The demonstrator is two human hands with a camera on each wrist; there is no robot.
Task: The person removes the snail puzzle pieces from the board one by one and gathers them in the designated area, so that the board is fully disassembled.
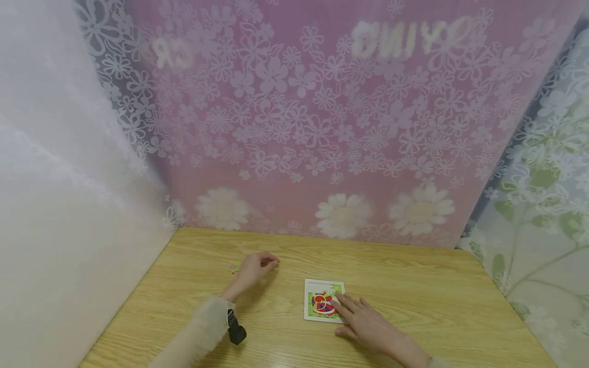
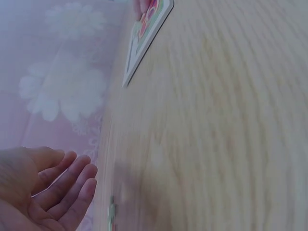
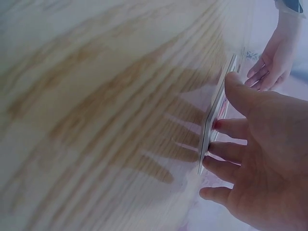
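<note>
A square white-framed picture puzzle board [image 1: 317, 320] with a red, blue and green picture lies on the table. My right hand [image 1: 370, 324] rests its straight, spread fingertips on the board's right side, covering part of the picture. In the right wrist view those fingers reach over the board's edge [image 3: 208, 130]. My left hand [image 1: 255, 268] hovers above the table, left of and beyond the board, its fingers loosely bent around nothing. Just left of that hand lies a small green puzzle piece [image 1: 233, 267] with a pink spot, partly hidden by the hand.
The wood-grain table [image 1: 391, 276] meets a pink flowered curtain [image 1: 294, 153] at its back edge. A white sheet [image 1: 69, 204] hangs along the left side and a flowered one [image 1: 543, 230] along the right. A black device [image 1: 236, 329] is strapped to the left wrist.
</note>
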